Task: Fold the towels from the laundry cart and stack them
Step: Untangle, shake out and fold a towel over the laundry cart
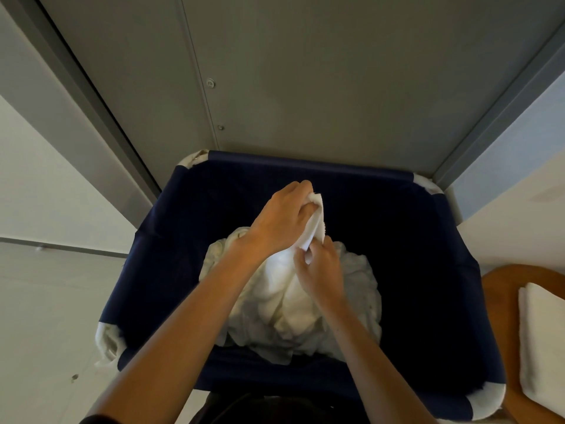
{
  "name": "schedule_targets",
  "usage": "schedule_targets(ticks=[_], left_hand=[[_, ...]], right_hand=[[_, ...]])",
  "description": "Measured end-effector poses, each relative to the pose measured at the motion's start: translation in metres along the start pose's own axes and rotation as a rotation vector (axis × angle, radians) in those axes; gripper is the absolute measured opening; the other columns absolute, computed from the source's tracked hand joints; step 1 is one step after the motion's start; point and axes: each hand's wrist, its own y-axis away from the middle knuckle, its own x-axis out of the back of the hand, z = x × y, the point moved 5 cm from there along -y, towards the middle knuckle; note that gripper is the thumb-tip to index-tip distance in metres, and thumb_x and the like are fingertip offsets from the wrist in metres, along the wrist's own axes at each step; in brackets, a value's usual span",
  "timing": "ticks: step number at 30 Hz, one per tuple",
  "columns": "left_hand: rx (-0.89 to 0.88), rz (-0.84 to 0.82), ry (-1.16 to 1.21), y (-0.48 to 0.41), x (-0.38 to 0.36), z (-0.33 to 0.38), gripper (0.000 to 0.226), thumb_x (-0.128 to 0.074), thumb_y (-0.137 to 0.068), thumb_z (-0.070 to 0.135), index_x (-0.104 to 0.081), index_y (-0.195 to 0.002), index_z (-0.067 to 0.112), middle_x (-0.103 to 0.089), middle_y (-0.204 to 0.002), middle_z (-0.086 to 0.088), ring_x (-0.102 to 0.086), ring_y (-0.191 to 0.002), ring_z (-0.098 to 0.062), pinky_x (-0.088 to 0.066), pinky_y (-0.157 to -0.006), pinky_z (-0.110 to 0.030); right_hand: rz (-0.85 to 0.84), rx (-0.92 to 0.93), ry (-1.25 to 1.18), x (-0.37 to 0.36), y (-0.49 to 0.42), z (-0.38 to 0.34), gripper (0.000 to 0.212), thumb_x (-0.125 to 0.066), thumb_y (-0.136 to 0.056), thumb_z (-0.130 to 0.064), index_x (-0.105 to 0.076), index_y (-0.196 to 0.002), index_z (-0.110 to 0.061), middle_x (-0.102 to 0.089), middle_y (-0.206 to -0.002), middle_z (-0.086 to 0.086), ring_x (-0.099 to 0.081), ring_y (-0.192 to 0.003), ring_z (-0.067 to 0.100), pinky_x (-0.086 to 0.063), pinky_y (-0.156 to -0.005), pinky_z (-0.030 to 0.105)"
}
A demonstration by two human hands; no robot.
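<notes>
A white towel (pixel 315 221) is held over the navy laundry cart (pixel 305 165) by both hands
The towel's upper end is gripped in the curled fingers of the left hand (pixel 284 215); a lower fold is pinched by the right hand (pixel 321 267), set at 5 o'clock of the left. A heap of white towels (pixel 360 283) is seen in the cart's middle. A folded towel (pixel 541 341) is laid on a wooden surface (pixel 501 301) at 4 o'clock of the cart
</notes>
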Motion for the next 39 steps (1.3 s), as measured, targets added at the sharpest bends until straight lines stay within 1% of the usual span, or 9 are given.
schedule_targets(ticks=[9,19,25,28,30,32,35,37,39], left_hand=[[0.001,0.034,0.040,0.006,0.003,0.002,0.011,-0.046,-0.099,0.019,-0.043,-0.090,0.013,-0.052,-0.085,-0.003,-0.053,-0.071,-0.022,-0.047,-0.064,-0.037],[0.168,-0.050,-0.211,0.019,0.028,-0.071,0.011,-0.041,-0.102,0.024,-0.044,-0.100,0.013,-0.059,-0.091,-0.007,-0.058,-0.075,-0.018,-0.052,-0.064,-0.035],[0.209,-0.009,-0.318,0.019,0.037,-0.068,0.010,-0.044,-0.100,0.018,-0.047,-0.109,0.013,-0.057,-0.101,-0.006,-0.057,-0.083,-0.019,-0.052,-0.071,-0.033],[0.111,-0.087,-0.493,0.022,0.035,-0.053,0.037,-0.056,-0.088,0.005,-0.047,-0.122,0.017,-0.053,-0.120,-0.004,-0.048,-0.106,-0.020,-0.039,-0.089,-0.029],[-0.050,-0.247,-0.416,0.029,0.019,-0.030,0.060,-0.060,-0.082,0.009,-0.039,-0.137,0.019,-0.041,-0.140,-0.001,-0.029,-0.135,-0.020,-0.019,-0.113,-0.031],[-0.127,-0.434,-0.322,0.036,-0.007,-0.011,0.070,-0.063,-0.082,0.021,-0.031,-0.144,0.020,-0.037,-0.144,0.002,-0.022,-0.142,-0.016,-0.008,-0.119,-0.033],[-0.047,-0.488,-0.313,0.031,-0.025,-0.005,0.039,-0.059,-0.086,0.021,-0.044,-0.121,0.019,-0.057,-0.109,0.004,-0.055,-0.109,-0.019,-0.041,-0.096,-0.033],[-0.006,-0.434,-0.342,0.023,-0.020,-0.007,0.016,-0.056,-0.088,0.019,-0.044,-0.099,0.020,-0.053,-0.087,0.008,-0.059,-0.087,-0.019,-0.042,-0.071,-0.030],[0.022,-0.418,-0.308,0.018,-0.016,-0.010,0.012,-0.054,-0.088,0.017,-0.043,-0.091,0.020,-0.053,-0.079,0.007,-0.058,-0.076,-0.019,-0.041,-0.063,-0.030]], right_hand=[[-0.172,-0.140,0.058,-0.041,0.017,0.031,0.024,-0.052,-0.093,-0.022,-0.061,-0.084,-0.002,-0.057,-0.107,0.011,-0.056,-0.083,0.019,-0.037,-0.063,0.023],[-0.226,0.082,0.128,0.038,-0.019,0.051,0.022,-0.062,-0.084,-0.004,-0.062,-0.066,0.007,-0.054,-0.084,0.002,-0.052,-0.069,0.016,-0.033,-0.054,0.008],[-0.279,0.194,0.123,0.052,-0.024,0.042,0.023,-0.061,-0.082,-0.006,-0.055,-0.063,0.005,-0.059,-0.072,0.009,-0.057,-0.064,0.025,-0.046,-0.056,0.031],[-0.347,0.264,0.090,0.056,-0.025,0.032,0.022,-0.058,-0.083,-0.004,-0.053,-0.063,0.005,-0.055,-0.071,0.007,-0.055,-0.064,0.025,-0.044,-0.057,0.034],[-0.405,0.329,0.068,0.054,-0.024,0.019,0.017,-0.056,-0.085,-0.005,-0.056,-0.069,0.002,-0.055,-0.076,0.001,-0.055,-0.070,0.020,-0.047,-0.062,0.033],[-0.439,0.412,0.026,0.052,-0.024,0.004,0.013,-0.056,-0.087,-0.007,-0.059,-0.075,-0.003,-0.055,-0.081,-0.004,-0.055,-0.073,0.012,-0.045,-0.066,0.026],[-0.427,0.483,-0.063,0.054,-0.025,-0.013,0.010,-0.058,-0.090,-0.008,-0.064,-0.084,-0.003,-0.058,-0.082,-0.008,-0.055,-0.075,0.003,-0.044,-0.068,0.015],[-0.380,0.488,-0.121,0.059,-0.025,-0.017,0.015,-0.061,-0.091,-0.009,-0.061,-0.078,-0.002,-0.050,-0.072,-0.012,-0.050,-0.068,0.001,-0.040,-0.063,0.013],[-0.379,0.454,-0.179,0.061,-0.025,-0.014,0.015,-0.065,-0.089,-0.014,-0.060,-0.078,-0.006,-0.051,-0.073,-0.013,-0.050,-0.070,0.001,-0.041,-0.066,0.013]])
